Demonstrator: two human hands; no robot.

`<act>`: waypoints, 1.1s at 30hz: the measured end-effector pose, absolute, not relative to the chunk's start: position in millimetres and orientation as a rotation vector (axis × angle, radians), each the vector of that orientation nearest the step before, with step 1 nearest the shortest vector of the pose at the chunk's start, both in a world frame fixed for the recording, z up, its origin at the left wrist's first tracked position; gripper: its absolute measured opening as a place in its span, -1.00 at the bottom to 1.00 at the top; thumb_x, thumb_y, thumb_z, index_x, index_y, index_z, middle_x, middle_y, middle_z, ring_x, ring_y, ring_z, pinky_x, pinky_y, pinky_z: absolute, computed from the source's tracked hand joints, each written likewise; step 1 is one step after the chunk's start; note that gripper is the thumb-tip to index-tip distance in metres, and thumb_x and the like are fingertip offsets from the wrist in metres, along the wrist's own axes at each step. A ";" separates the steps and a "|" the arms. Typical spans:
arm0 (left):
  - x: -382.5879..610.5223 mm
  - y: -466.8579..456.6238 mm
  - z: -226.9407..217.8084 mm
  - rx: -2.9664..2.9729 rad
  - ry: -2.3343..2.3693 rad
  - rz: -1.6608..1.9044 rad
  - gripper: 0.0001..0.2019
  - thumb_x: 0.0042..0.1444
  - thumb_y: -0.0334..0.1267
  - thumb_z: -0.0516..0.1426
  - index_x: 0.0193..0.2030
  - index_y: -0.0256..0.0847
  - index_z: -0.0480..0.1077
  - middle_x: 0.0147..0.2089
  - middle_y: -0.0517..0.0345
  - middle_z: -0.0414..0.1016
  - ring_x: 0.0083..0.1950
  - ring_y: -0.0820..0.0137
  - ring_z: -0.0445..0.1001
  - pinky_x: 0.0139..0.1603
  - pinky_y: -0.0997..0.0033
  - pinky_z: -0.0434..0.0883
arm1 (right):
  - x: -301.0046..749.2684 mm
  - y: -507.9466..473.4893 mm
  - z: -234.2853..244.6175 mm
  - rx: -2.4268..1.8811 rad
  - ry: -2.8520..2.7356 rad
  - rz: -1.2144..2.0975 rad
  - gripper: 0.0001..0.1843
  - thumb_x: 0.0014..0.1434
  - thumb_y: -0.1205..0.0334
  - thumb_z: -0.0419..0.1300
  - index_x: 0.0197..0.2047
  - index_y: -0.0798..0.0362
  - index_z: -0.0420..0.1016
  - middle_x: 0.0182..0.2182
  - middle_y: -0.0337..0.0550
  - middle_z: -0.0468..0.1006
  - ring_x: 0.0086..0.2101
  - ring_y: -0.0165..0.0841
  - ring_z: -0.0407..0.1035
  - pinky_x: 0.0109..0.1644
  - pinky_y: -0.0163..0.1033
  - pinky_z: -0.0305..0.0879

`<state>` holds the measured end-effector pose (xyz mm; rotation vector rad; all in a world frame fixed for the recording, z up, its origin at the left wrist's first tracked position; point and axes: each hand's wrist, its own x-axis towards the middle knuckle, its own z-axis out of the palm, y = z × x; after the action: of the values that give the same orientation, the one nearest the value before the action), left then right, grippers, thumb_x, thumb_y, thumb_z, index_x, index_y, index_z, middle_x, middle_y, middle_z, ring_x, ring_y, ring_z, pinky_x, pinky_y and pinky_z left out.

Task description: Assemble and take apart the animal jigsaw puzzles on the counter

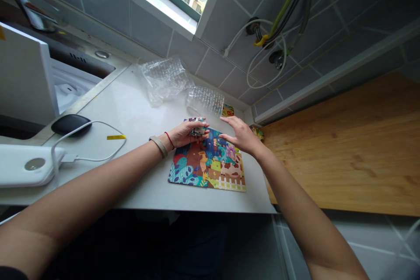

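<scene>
A colourful jigsaw puzzle [210, 166] lies flat on the white counter [138, 113]. My left hand [187, 133] rests at the puzzle's far left corner, fingers curled round a small puzzle piece [197, 131]. My right hand [239, 135] hovers just above the puzzle's far right part, fingers stretched out and spread, holding nothing. A band and a red string sit on my left wrist.
Crumpled clear plastic wrap [166, 78] and a second clear bag [206, 99] lie behind the puzzle. Loose puzzle pieces [228, 110] sit by the wall. A black mouse [70, 124], a white device with cable [28, 165] and a sink are at left. A wooden worktop [344, 148] adjoins on the right.
</scene>
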<state>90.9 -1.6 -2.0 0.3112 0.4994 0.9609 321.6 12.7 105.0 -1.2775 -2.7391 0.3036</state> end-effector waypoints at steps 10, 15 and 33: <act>92.6 -5.5 2.7 0.363 0.598 0.920 -0.51 0.03 -0.51 0.41 0.08 -0.22 0.42 -0.20 0.07 0.61 -0.27 0.33 0.66 -0.29 0.38 0.65 | 390.9 -11.0 64.5 -1.779 -2.951 0.560 0.04 -0.11 0.26 0.58 0.43 0.04 0.31 0.26 0.19 0.43 0.23 0.05 0.38 0.30 0.04 0.31; 92.8 -5.0 1.3 0.378 0.595 0.925 -0.49 0.02 -0.50 0.42 0.09 -0.22 0.43 -0.18 0.06 0.61 -0.28 0.32 0.66 -0.31 0.38 0.64 | 394.9 -13.6 58.8 -1.690 -2.929 0.554 -0.10 -0.05 0.24 0.55 0.35 0.01 0.38 0.13 0.06 0.46 0.13 -0.05 0.43 0.23 -0.05 0.36; 92.3 -3.0 -4.0 0.397 0.575 0.910 -0.56 0.02 -0.45 0.44 0.02 -0.20 0.45 -0.16 0.05 0.63 -0.28 0.34 0.66 -0.28 0.37 0.64 | 397.9 -26.8 66.0 -1.621 -2.925 0.320 -0.17 0.02 0.29 0.49 0.34 0.00 0.38 0.23 0.11 0.36 0.18 0.00 0.36 0.29 0.06 0.33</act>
<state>92.3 -3.0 -4.0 0.3969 0.5747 0.9102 397.9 -26.8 66.0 -1.6213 -2.9253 0.3204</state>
